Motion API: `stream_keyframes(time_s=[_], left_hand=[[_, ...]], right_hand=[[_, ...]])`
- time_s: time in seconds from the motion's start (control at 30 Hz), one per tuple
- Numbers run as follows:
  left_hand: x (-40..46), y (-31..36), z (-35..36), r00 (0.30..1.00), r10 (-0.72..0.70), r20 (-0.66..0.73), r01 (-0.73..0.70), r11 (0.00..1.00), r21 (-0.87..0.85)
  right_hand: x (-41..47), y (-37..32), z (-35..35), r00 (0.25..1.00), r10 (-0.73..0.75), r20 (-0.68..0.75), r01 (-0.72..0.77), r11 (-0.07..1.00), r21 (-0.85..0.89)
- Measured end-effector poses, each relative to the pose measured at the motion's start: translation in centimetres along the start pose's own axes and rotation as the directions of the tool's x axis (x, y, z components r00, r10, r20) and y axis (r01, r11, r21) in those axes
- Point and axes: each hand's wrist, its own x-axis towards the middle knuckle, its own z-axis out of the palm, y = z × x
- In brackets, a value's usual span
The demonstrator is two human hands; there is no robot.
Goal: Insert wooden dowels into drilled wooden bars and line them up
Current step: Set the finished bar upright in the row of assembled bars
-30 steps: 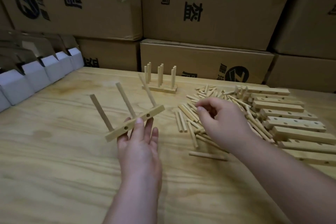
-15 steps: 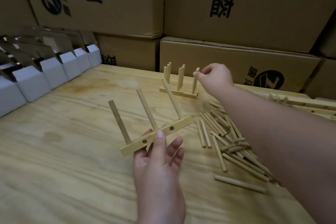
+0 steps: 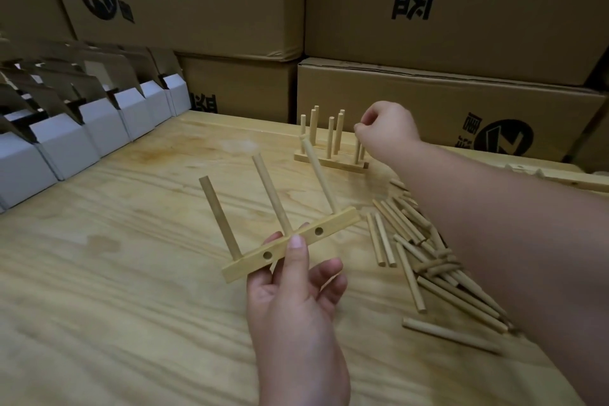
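Note:
My left hand (image 3: 296, 300) holds a drilled wooden bar (image 3: 336, 224) above the table, thumb pressed on its front face. Three dowels stand up from that bar, tilted back to the left, and two side holes face me. Near the back edge two finished bars with upright dowels (image 3: 329, 161) stand close together. My right hand (image 3: 389, 125) reaches over them and its curled fingers pinch the top of the rightmost dowel. A pile of loose dowels (image 3: 428, 257) lies on the table under my right forearm.
The plywood table (image 3: 131, 273) carries a row of white folded cartons (image 3: 82, 138) along its left side. Large brown cardboard boxes (image 3: 428, 102) are stacked behind the back edge. More bare bars (image 3: 576, 181) show at the far right.
My right hand left the loose dowel pile and went to the standing bars at the back, closing on their rightmost dowel. My left hand kept hold of the three-dowel bar.

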Motion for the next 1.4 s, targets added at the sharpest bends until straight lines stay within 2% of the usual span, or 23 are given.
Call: stream_keyframes(time_s=[0.17,0.3,0.43,0.53,0.67,0.73,0.83,1.03,1.1,1.23,1.4], left_hand=[[0.0,0.0,0.0,1.0,0.005,-0.013,-0.005,1.0,-0.003],[-0.1,-0.1,0.0,0.999,0.039,-0.011,-0.039,0.998,0.039],[-0.2,0.0,0.1,0.997,0.074,-0.011,-0.074,0.997,0.025],[-0.3,0.4,0.2,0.994,0.104,0.016,-0.104,0.995,-0.002],[-0.3,0.2,0.1,0.994,0.106,0.024,-0.106,0.994,-0.002],[-0.2,0.1,0.0,0.995,0.099,0.017,-0.099,0.995,0.001],[-0.2,0.0,0.1,0.996,0.087,0.005,-0.087,0.996,0.004],[-0.3,0.1,0.4,0.998,0.068,-0.015,-0.067,0.998,0.003],[-0.2,-0.1,0.3,0.999,0.049,-0.022,-0.049,0.999,0.009],[-0.1,-0.3,0.3,0.999,0.025,-0.037,-0.025,1.0,0.017],[-0.2,-0.5,0.4,0.999,0.025,-0.033,-0.024,0.999,0.029]], right_hand=[[-1.7,-1.4,-1.0,0.982,-0.123,0.14,0.116,0.991,0.06],[-4.1,-3.3,-1.3,0.941,-0.241,0.238,0.224,0.97,0.098],[-6.0,-5.0,-0.8,0.887,-0.296,0.354,0.214,0.944,0.253],[-6.4,-5.1,-0.6,0.893,-0.31,0.326,0.221,0.934,0.282],[-6.4,-3.4,0.7,0.914,-0.33,0.237,0.289,0.938,0.192],[-6.0,-2.8,1.7,0.918,-0.317,0.24,0.305,0.949,0.084],[-4.9,-2.3,3.2,0.899,-0.255,0.356,0.299,0.951,-0.074],[-3.4,-2.6,5.4,0.791,-0.177,0.585,0.276,0.958,-0.083],[-3.2,-2.5,5.7,0.761,-0.18,0.623,0.289,0.954,-0.078],[-3.0,-1.6,5.6,0.769,-0.24,0.593,0.385,0.914,-0.13],[-3.3,-0.2,4.1,0.819,-0.317,0.478,0.511,0.782,-0.357]])
